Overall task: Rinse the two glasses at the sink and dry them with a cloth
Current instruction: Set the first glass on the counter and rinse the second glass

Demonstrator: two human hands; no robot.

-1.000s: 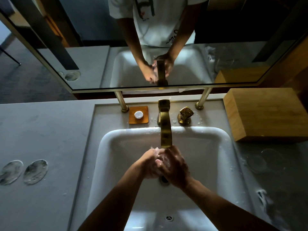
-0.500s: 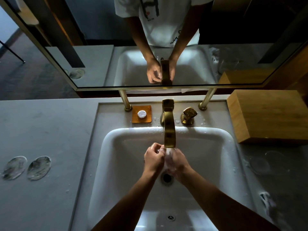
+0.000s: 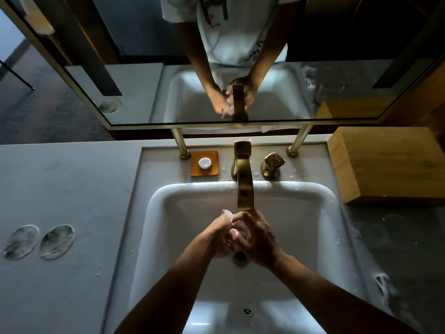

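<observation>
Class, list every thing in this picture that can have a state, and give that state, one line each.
Left hand: under the spout, gripping a clear glass.
Right hand: gripping the same glass.
Glass: held between both hands, wet.
Tap: water flow too faint to confirm.
Second glass: on the counter, right of the basin.
Soap dish: holds a small white round piece.
Sink: drain open.

left hand (image 3: 218, 235) and right hand (image 3: 257, 239) pressed together, fingers curled, forearms converging

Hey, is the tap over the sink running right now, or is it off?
Probably running: water glistens on the hands directly under the gold tap spout, but no clear stream shows, so I cannot tell for sure.
</observation>
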